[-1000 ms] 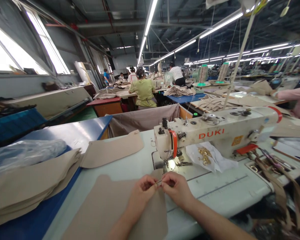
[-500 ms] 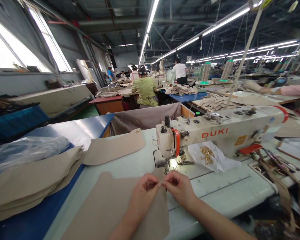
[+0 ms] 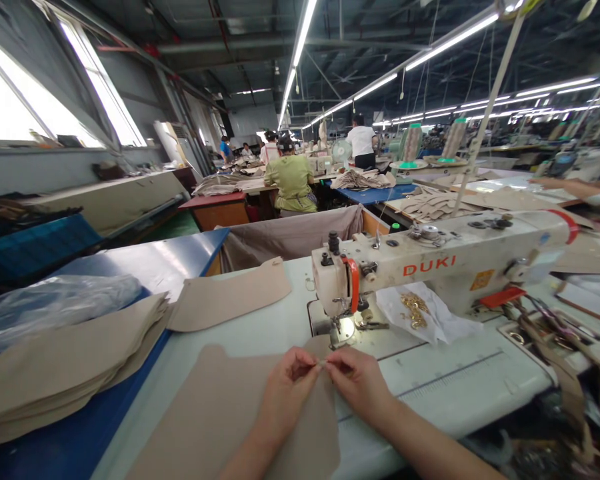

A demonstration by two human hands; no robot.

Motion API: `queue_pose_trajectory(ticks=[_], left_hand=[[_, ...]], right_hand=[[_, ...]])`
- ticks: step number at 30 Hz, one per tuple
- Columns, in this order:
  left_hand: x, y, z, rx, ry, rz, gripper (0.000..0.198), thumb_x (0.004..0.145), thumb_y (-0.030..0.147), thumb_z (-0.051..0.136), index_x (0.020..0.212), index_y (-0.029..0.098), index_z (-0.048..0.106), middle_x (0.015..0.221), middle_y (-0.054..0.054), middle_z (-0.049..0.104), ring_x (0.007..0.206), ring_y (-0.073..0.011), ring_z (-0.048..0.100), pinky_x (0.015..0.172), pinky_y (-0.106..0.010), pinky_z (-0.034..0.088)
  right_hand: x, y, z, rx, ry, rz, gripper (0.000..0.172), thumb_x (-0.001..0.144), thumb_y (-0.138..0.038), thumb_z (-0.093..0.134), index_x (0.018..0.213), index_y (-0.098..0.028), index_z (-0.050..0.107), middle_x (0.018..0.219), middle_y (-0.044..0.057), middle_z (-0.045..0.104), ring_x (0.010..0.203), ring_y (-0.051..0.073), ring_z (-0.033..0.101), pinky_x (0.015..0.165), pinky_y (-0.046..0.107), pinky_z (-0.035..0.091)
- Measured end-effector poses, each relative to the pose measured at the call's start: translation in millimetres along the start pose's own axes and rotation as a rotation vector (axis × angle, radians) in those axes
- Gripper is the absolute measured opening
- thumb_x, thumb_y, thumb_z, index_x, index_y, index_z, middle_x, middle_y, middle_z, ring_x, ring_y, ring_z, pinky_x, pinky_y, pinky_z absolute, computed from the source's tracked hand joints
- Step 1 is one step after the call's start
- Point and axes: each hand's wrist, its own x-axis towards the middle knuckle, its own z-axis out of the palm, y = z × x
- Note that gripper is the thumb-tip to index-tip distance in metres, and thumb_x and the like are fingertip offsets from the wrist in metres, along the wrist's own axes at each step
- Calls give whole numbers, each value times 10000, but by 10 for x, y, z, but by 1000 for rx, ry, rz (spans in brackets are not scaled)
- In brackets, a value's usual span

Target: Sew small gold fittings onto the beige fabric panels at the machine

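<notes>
My left hand (image 3: 293,387) and my right hand (image 3: 357,380) meet fingertip to fingertip just in front of the sewing machine (image 3: 390,267). Both pinch something small at the edge of a beige fabric panel (image 3: 230,407); it is too small to make out. The panel lies flat on the pale green machine table (image 3: 430,400), partly under my left hand and forearm. Its narrow upper end reaches toward the lit needle area. Behind it, to the left, rests another beige piece (image 3: 233,297).
A stack of beige panels (image 3: 65,360) and clear plastic (image 3: 70,300) lie on the blue surface at left. Gold metal parts (image 3: 414,310) sit on white material beside the machine. Straps (image 3: 570,393) hang at right. People work farther back, and a blurred arm shows at right.
My hands stay almost in place, still pinching at the panel's edge. At the far right, another person's arm has shifted.
</notes>
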Motion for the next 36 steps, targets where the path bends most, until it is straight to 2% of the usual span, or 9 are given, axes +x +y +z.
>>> queue_pose_trajectory(ticks=[3, 7, 9, 12, 14, 17, 24, 29, 36], left_hand=[[-3, 16, 20, 91, 0, 7, 112, 697, 270, 617, 688, 207, 524, 691, 15, 633, 686, -159, 618, 685, -262, 497], [13, 95, -74, 371, -102, 37, 81, 731, 269, 579, 796, 220, 577, 796, -7, 672, 801, -197, 648, 781, -319, 505], [26, 106, -198, 571, -97, 118, 210, 737, 276, 578, 938, 216, 601, 1015, -55, 673, 994, -234, 610, 914, -385, 456], [22, 40, -390, 866, -121, 246, 373, 783, 320, 544, 1136, 207, 578, 1293, -98, 548, 1211, -270, 469, 1023, -453, 360], [-3, -30, -456, 1003, -151, 281, 394, 833, 344, 484, 1196, 209, 558, 1326, -98, 522, 1230, -269, 449, 1028, -458, 356], [-56, -101, -423, 1117, -96, 267, 377, 866, 329, 424, 1184, 190, 573, 1258, -109, 565, 1166, -269, 496, 999, -456, 383], [-180, -55, -176, 1246, 49, 212, 317, 862, 285, 435, 1120, 186, 590, 1140, -116, 586, 1084, -278, 505, 918, -454, 396], [-216, -44, -153, 1226, 63, 205, 298, 851, 282, 447, 1105, 206, 581, 1118, -99, 590, 1060, -266, 512, 899, -430, 401], [-43, -4, -120, 999, 40, 382, 231, 857, 265, 443, 1000, 183, 605, 1039, -89, 618, 1003, -248, 550, 892, -409, 456]], right_hand=[[-13, 13, 0, -116, -6, -77, 142, 785, -148, 518, 723, -183, 641, 650, 3, 599, 596, 120, 529, 575, 216, 388], [-21, 34, -59, -139, -35, -62, 148, 733, -108, 512, 650, -180, 610, 588, -18, 556, 558, 112, 495, 536, 209, 350], [-22, 43, -121, -89, -42, 18, 142, 710, -103, 518, 632, -181, 608, 579, -23, 561, 550, 110, 493, 530, 207, 347], [-16, 61, -228, 31, -66, 194, 139, 680, -98, 532, 585, -181, 592, 544, -34, 563, 520, 107, 492, 508, 201, 350], [-3, 79, -286, 92, -89, 281, 141, 669, -95, 534, 569, -179, 585, 510, -40, 557, 487, 106, 498, 484, 197, 353], [39, 106, -329, 139, -113, 363, 133, 670, -98, 537, 578, -176, 593, 458, -49, 543, 436, 105, 504, 449, 190, 357], [264, 99, -231, 196, -187, 491, 132, 635, -77, 557, 560, -174, 606, 453, -45, 574, 414, 105, 541, 442, 185, 415], [457, 31, -126, 204, -284, 552, 195, 635, -59, 546, 487, -182, 577, 405, -53, 549, 391, 90, 538, 421, 167, 424], [588, -44, -92, 162, -390, 604, 283, 648, -19, 525, 414, -178, 520, 372, -55, 524, 332, 71, 503, 348, 150, 368]])
